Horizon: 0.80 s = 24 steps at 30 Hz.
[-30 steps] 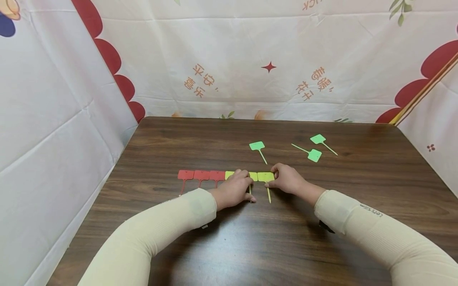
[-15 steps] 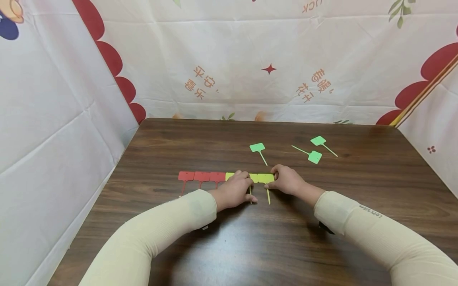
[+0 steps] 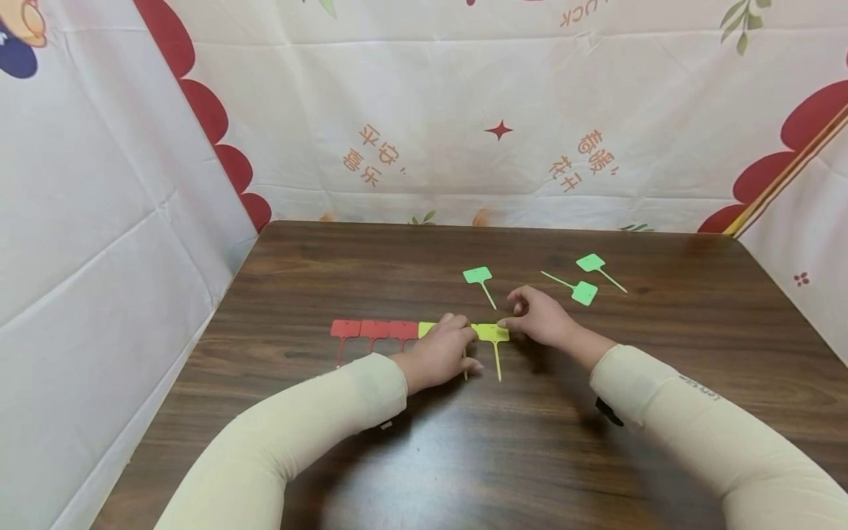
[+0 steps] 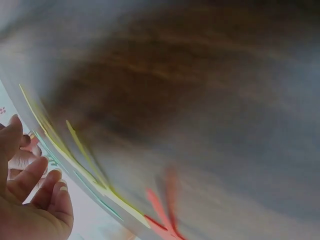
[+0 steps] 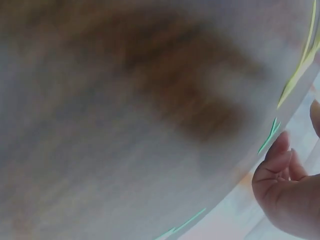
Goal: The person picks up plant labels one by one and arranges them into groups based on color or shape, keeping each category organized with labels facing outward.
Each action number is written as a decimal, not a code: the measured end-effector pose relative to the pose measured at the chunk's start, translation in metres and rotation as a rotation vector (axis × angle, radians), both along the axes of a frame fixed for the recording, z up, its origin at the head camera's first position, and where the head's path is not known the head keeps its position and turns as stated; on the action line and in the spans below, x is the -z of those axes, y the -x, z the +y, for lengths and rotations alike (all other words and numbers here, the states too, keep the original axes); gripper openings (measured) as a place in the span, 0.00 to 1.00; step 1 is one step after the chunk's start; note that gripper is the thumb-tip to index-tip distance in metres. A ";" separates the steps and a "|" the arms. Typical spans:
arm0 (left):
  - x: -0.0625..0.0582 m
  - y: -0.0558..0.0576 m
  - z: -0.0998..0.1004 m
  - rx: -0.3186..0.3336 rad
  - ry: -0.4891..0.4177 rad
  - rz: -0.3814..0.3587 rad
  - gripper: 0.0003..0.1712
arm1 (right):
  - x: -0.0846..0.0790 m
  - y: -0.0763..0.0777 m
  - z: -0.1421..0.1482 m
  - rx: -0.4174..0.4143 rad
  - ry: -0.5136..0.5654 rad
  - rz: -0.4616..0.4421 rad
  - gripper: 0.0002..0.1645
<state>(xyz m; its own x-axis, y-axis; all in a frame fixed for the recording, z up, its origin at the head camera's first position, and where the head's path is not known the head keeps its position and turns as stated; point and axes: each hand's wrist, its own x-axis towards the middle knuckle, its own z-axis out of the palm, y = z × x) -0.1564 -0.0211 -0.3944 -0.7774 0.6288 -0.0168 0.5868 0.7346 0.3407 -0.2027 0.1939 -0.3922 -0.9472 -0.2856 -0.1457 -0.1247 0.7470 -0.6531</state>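
Flat plant tags with thin stems lie edge to edge in a row, stems toward me. Red tags (image 3: 345, 328) form the left end and yellow tags (image 3: 493, 333) the right. My left hand (image 3: 440, 353) is over the middle of the row and partly hides the yellow ones; its fingers are loosely bent in the left wrist view, around nothing. Just beyond the right end of the row is my right hand (image 3: 543, 316), its thumb overlapping the last yellow tag's corner. In the right wrist view its bent fingers (image 5: 277, 162) hold nothing.
Behind the row lies a green plant tag (image 3: 477, 274), its stem angled toward me. Two more, a nearer green tag (image 3: 584, 293) and a farther green tag (image 3: 589, 262), lie at the back right. A printed cloth (image 3: 424, 110) hangs behind the brown table (image 3: 424, 471).
My right hand has let go of the rightmost yellow tag and moved slightly up and right. The left hand stays over the row, and the tags keep their places.
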 end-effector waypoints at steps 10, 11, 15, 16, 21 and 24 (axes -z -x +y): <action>0.001 0.002 0.012 0.017 0.021 0.026 0.27 | -0.006 0.025 0.008 -0.016 0.024 0.034 0.32; 0.001 0.002 0.013 0.018 0.022 0.025 0.27 | -0.007 0.028 0.008 -0.021 0.029 0.033 0.32; 0.003 0.004 0.016 0.014 0.029 0.019 0.28 | -0.009 0.038 0.009 -0.033 0.044 0.032 0.31; 0.003 0.004 0.017 0.012 0.030 0.019 0.28 | -0.009 0.040 0.009 -0.037 0.043 0.035 0.31; 0.005 0.006 0.022 0.012 0.019 -0.007 0.29 | -0.010 0.053 0.011 -0.057 0.029 0.034 0.33; 0.006 0.006 0.025 0.008 0.017 -0.013 0.29 | -0.009 0.060 0.011 -0.074 0.013 0.038 0.33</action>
